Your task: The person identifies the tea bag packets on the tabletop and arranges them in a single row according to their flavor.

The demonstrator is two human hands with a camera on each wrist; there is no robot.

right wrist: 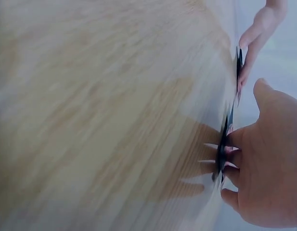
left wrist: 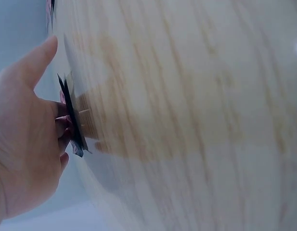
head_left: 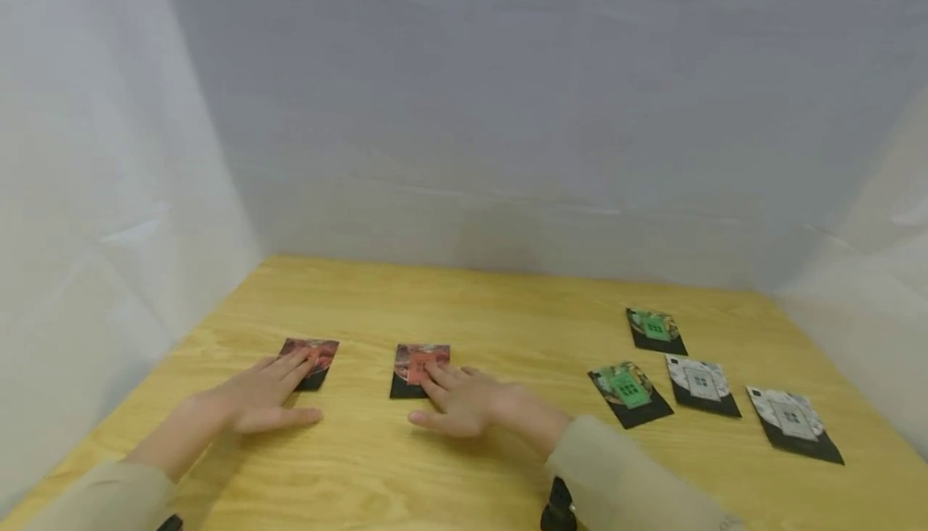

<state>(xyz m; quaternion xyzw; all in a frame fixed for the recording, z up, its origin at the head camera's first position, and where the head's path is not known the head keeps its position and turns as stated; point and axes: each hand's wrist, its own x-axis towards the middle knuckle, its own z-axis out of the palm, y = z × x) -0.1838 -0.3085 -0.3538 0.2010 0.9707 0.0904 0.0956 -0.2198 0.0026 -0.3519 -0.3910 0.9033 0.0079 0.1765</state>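
Observation:
My left hand [head_left: 264, 398] lies with straight fingers on a small flat red-and-black packet [head_left: 313, 381] at the left of the table. To its right, my right hand [head_left: 467, 404] rests its fingertips on a similar red-and-black packet [head_left: 404, 386], thumb held out to the side. The fingers hide part of each packet's red label. In the left wrist view, the packet [left wrist: 73, 118] appears edge-on under the fingertips. The right wrist view shows the other packet [right wrist: 222, 151] the same way, beneath spread fingers.
On the right side lie two green-labelled packets, one farther back [head_left: 656, 329] and one nearer [head_left: 629, 394]. Beside them are two white-labelled packets [head_left: 702, 386], the second [head_left: 793, 425] farther right. White sheeting [head_left: 507, 112] encloses the back and sides of the wooden table [head_left: 500, 313].

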